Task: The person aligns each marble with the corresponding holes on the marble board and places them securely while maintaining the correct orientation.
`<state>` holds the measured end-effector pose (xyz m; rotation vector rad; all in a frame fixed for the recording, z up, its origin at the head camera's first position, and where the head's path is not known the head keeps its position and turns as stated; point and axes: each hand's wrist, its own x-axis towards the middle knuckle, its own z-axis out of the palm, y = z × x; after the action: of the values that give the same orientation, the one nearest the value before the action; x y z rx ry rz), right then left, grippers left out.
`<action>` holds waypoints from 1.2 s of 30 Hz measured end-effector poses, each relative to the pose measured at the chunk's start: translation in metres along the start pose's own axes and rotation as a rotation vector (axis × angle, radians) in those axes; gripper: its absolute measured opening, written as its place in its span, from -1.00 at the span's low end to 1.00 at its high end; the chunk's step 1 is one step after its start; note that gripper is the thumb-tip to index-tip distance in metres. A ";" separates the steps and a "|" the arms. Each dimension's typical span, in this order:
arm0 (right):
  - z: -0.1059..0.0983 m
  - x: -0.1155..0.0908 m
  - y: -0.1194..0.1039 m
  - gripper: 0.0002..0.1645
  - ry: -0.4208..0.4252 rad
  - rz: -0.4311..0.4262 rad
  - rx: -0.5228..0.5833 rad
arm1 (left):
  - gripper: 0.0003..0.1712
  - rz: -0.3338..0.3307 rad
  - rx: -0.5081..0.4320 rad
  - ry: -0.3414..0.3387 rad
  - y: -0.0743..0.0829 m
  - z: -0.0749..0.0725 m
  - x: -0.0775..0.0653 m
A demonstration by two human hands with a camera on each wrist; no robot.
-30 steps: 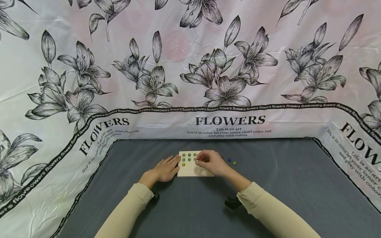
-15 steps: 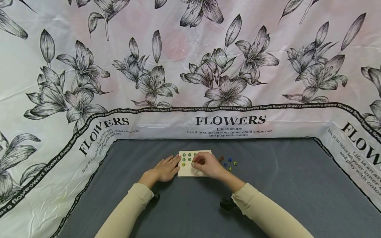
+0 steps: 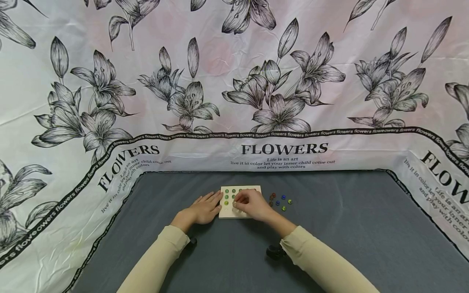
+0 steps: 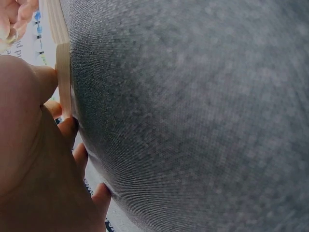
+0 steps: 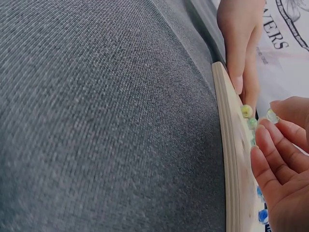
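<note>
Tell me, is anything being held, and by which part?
The right hand pinches a pale yellow-green marble by opposite sides; the left hand only touches the edge of the wooden board.

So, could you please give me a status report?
Left grip touching pale rectangular wooden board; right grip pinching translucent yellow-green round marble over it; nothing visibly in the way.

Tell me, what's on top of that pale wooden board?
On the board sit green marbles and, nearer the person, a yellow marble. The right hand, pinching another marble, covers much of the board's right side, so whatever lies beneath cannot be seen.
</note>
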<state>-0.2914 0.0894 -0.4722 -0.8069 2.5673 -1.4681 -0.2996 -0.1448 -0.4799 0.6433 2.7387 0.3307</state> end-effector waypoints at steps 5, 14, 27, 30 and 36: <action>0.002 0.002 0.001 -0.88 0.000 0.014 0.006 | -0.33 0.008 -0.005 -0.013 0.005 -0.007 -0.005; 0.006 0.007 0.001 -0.92 0.012 0.027 -0.016 | -0.34 0.014 -0.005 -0.007 0.008 -0.011 -0.008; 0.015 0.009 -0.004 -0.87 0.005 -0.014 -0.102 | -0.33 0.020 -0.007 -0.012 0.006 -0.010 -0.008; 0.017 0.010 -0.004 -0.88 -0.002 -0.021 -0.122 | -0.33 0.019 -0.009 -0.010 0.007 -0.010 -0.009; 0.021 0.012 -0.003 -0.91 -0.010 -0.033 -0.182 | -0.34 0.012 -0.012 -0.009 0.007 -0.010 -0.008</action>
<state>-0.2944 0.0660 -0.4789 -0.8787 2.7225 -1.2478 -0.2936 -0.1440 -0.4665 0.6566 2.7231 0.3458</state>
